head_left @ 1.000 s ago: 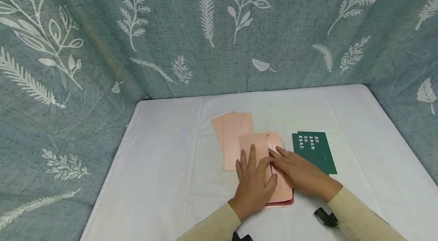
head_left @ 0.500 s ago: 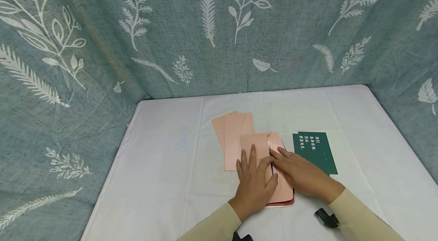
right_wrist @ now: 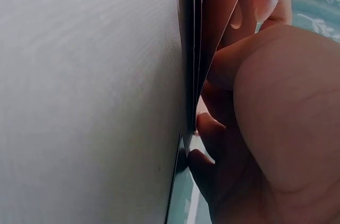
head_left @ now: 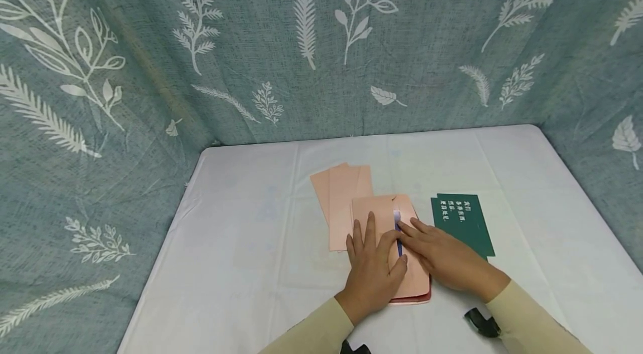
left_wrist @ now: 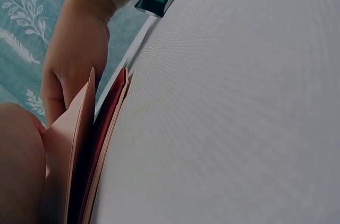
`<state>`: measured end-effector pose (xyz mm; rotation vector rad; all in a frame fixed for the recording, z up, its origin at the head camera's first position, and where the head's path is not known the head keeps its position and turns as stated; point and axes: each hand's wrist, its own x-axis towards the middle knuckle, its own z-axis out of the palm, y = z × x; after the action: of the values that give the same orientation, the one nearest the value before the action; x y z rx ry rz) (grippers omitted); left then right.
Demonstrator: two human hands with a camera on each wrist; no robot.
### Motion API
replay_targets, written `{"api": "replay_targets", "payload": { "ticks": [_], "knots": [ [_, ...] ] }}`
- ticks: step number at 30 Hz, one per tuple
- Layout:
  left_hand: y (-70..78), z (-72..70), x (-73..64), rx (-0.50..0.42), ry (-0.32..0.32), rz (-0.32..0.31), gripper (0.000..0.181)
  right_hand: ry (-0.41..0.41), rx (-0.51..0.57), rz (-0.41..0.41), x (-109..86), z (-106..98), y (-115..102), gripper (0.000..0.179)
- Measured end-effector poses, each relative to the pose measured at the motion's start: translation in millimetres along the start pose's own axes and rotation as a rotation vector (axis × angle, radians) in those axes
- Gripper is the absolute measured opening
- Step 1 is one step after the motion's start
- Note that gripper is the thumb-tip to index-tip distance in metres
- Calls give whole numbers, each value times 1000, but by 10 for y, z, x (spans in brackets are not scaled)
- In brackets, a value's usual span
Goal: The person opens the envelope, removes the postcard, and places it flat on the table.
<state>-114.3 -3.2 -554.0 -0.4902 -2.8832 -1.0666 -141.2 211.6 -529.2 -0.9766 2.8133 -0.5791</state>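
Observation:
A pink booklet-like folder (head_left: 414,281) lies on the white table, its layers slightly fanned, dark red (left_wrist: 111,99) between pink ones in the left wrist view. My left hand (head_left: 370,270) rests with spread fingers on the folder's left part. On its right part lies my right hand (head_left: 447,256), long fingers extended toward the left hand. Between the two hands a narrow blue-violet strip (head_left: 397,215) shows in a gap down the pink face. The right thumb's hold is hidden from above; in the right wrist view, that hand sits against the lifted pink edge (right_wrist: 226,6).
Loose pink paper pieces (head_left: 341,192) overlap behind the folder to the left. Green cards (head_left: 464,225) with white lettering lie to the right, close to my right hand. A patterned blue-green curtain (head_left: 321,91) hangs around the table (head_left: 241,231).
My right hand has slid slightly to the right, and the gap has widened to show more blue-violet. One green card has shifted slightly. The left hand stays in place.

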Motion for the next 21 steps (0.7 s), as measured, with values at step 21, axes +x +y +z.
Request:
{"api": "replay_targets", "payload": {
  "ticks": [21],
  "knots": [
    [-2, -1, 8, 15, 0, 10, 43, 19, -86, -18, -43, -15, -37, 47]
  ]
}}
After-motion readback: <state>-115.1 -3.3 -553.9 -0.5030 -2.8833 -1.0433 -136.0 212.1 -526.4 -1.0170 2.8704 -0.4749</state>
